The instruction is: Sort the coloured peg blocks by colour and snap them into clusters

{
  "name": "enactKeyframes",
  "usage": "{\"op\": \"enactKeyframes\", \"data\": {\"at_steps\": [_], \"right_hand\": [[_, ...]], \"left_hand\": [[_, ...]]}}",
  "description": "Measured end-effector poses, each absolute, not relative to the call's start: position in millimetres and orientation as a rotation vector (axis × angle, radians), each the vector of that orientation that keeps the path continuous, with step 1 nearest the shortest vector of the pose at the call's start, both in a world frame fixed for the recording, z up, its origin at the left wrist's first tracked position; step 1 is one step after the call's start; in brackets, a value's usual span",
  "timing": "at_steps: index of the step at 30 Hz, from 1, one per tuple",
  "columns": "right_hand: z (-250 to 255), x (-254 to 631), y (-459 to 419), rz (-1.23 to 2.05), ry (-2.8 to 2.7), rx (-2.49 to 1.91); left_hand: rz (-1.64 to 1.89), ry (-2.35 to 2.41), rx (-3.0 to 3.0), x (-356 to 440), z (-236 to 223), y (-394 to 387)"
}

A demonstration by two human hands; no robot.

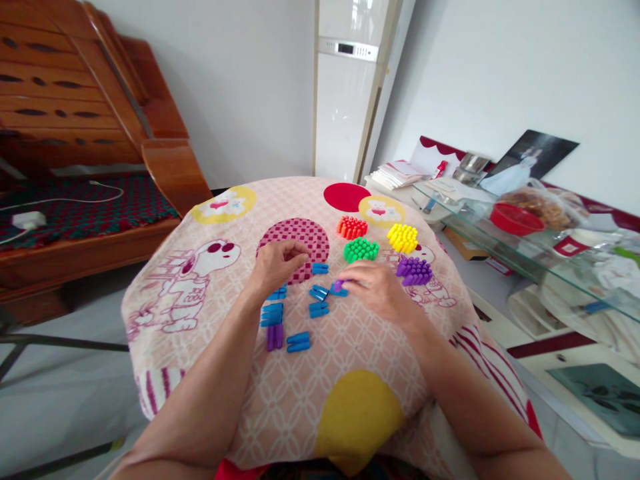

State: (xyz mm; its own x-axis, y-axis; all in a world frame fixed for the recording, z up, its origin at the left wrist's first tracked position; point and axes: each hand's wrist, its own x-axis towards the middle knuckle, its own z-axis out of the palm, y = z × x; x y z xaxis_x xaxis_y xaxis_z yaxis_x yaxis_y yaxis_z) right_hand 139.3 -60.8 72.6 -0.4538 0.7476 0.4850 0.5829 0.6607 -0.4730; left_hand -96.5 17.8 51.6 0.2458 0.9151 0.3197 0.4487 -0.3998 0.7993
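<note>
My left hand (280,265) hovers over the left of the loose blue pieces, its thumb and fingers curled close together and nothing visible between them. Between the fingertips of my right hand (375,288) is a small purple plastic piece (339,285), just above a blue piece (341,292). Other short, two-pronged blue pieces lie around: one farther back (320,268), a darker one (319,293), one in the middle (319,310) and one nearer me (299,342). By my left forearm, a blue block (272,314) touches a purple block (275,337).
Upright clusters of red (352,227), green (361,250), yellow (403,238) and purple (415,271) pieces stand at the back right of the cloth-covered round table (200,360). A cluttered glass shelf (565,250) is on the right, a wooden bench (165,167) on the left.
</note>
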Motion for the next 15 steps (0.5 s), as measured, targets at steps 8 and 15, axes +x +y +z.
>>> {"op": "enactKeyframes", "data": {"at_steps": [8, 15], "right_hand": [[80.1, 253.5, -46.6, 0.17, -1.84, -1.492], [71.6, 272.3, -39.7, 0.067, -2.054, -1.62]], "left_hand": [[1.061, 1.233, 2.014, -93.5, 54.7, 15.6], [1.079, 1.217, 1.976, -94.1, 51.7, 16.8]]}}
